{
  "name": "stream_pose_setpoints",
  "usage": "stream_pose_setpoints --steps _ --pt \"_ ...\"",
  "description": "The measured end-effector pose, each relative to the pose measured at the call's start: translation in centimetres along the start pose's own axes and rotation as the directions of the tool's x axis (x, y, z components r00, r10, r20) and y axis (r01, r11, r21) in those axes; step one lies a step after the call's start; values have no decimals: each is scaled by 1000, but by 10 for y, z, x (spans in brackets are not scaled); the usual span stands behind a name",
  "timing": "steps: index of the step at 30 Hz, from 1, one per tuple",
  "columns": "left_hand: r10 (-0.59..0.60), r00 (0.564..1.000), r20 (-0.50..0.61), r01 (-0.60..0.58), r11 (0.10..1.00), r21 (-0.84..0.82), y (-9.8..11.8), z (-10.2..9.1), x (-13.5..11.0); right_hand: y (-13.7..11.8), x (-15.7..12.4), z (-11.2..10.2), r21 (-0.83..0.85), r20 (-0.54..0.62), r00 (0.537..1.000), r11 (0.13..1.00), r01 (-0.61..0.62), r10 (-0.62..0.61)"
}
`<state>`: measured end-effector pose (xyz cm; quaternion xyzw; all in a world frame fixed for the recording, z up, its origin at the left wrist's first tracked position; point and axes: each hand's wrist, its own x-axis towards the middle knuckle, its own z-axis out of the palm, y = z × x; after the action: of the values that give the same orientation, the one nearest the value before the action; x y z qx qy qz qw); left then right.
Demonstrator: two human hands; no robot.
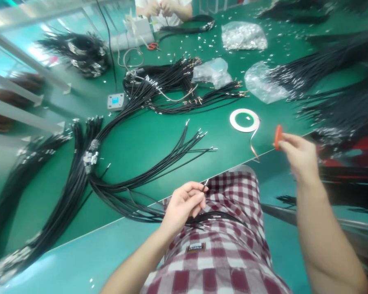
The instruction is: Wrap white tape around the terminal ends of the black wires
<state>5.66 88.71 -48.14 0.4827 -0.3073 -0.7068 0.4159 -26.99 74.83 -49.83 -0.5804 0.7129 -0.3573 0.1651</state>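
Observation:
My left hand is closed over the lap, pinching a thin black cable near its end. A pale metal tip sticks up past the fingertips. More black cables run from the table under this hand and across the checked apron. My right hand is raised at the table's front edge, its fingers closed on a small orange-red rounded piece; I cannot tell what kind of thing it is. Left of it lies a narrow roll of tape, its coppery loose end hanging toward the edge.
Bundles of black cables cover the table's left side, and more lie at right. Plastic bags and a small grey box stand farther back. Across the table, a co-worker's hands hold a cable.

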Motion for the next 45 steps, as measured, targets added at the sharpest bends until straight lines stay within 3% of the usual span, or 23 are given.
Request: stream_pose_setpoints --steps 3,4,5,6,7,8,10,13,18,22,36,45 --pt "5 1000 -17 -4 999 32 2 2 0 -35 -58 5 243 213 975 970 4 -57" --pt "8 1000 -27 -7 999 39 3 3 -1 -47 -79 8 338 314 945 941 -22 -91" --pt "13 999 -37 -11 999 44 4 4 -2 -58 -99 10 530 509 847 831 -170 -152" --pt "17 999 -45 -15 999 46 4 4 -2 -67 -117 12 598 695 682 711 -371 -228" --pt "21 999 -50 -19 999 46 5 4 -4 -75 -132 15 584 797 518 614 -531 -311" --pt "23 998 -53 -21 999 45 6 5 -5 -80 -143 17 551 834 393 557 -621 -387" --pt "23 998 -52 -21 999 40 7 5 -7 -86 -156 20 568 808 327 500 -654 -489" --pt "34 998 -48 -33 999 18 7 5 -10 -88 -158 22 622 762 315 503 -600 -566" --pt "74 996 -39 -75 997 -24 7 2 -14 -94 -151 26 589 754 186 522 -617 -630" --pt "88 996 -18 -89 996 -32 6 0 -16 -96 -150 35 567 756 137 535 -626 -640" --pt "65 998 -13 -66 997 -44 8 3 -19 -94 -144 43 603 724 185 480 -637 -664" --pt "82 996 -41 -82 997 3 8 5 -21 -91 -143 42 524 757 144 460 -717 -637"
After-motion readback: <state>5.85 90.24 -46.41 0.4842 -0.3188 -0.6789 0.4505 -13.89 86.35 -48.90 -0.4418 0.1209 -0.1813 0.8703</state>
